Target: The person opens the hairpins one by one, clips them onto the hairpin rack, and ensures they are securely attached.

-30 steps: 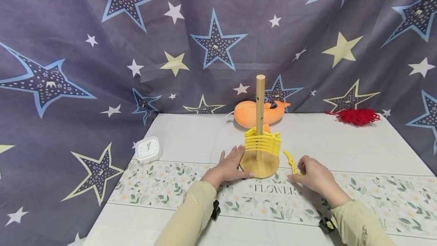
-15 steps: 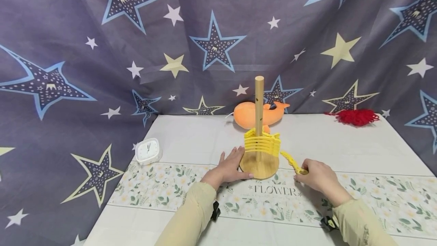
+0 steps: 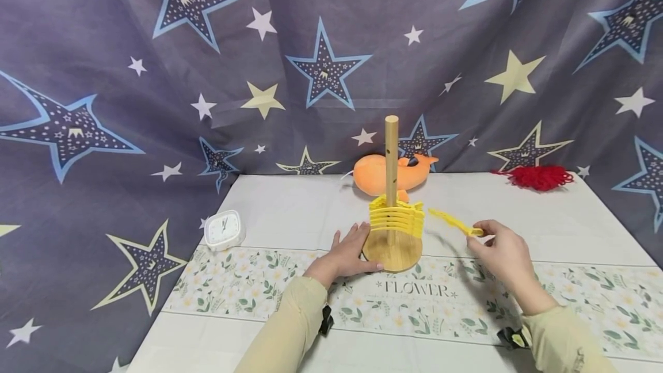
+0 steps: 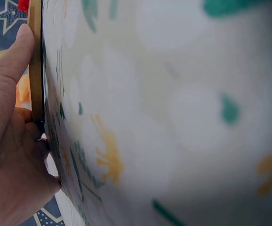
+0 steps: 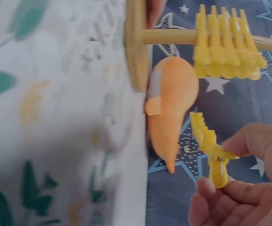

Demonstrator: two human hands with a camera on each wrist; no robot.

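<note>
A wooden stand with a round base and an upright post is on the table. Several yellow curved plastic pieces are stacked around the post's lower part, above the base. My left hand rests against the base's left side, fingers spread, thumb along the front rim; in the left wrist view the thumb lies along that rim. To the right of the stand, my right hand pinches one end of another yellow plastic piece, lifted off the table. Its bumpy edge shows in the right wrist view.
Behind the stand lies an orange whale plush. A white square clock is at the table's left side, and a red yarn bundle at the back right. A floral band printed with FLOWER crosses the tablecloth. Star-patterned cloth hangs behind.
My right hand has lifted the yellow plastic piece from the table and moved up and to the right with it. The left hand has stayed at the base.
</note>
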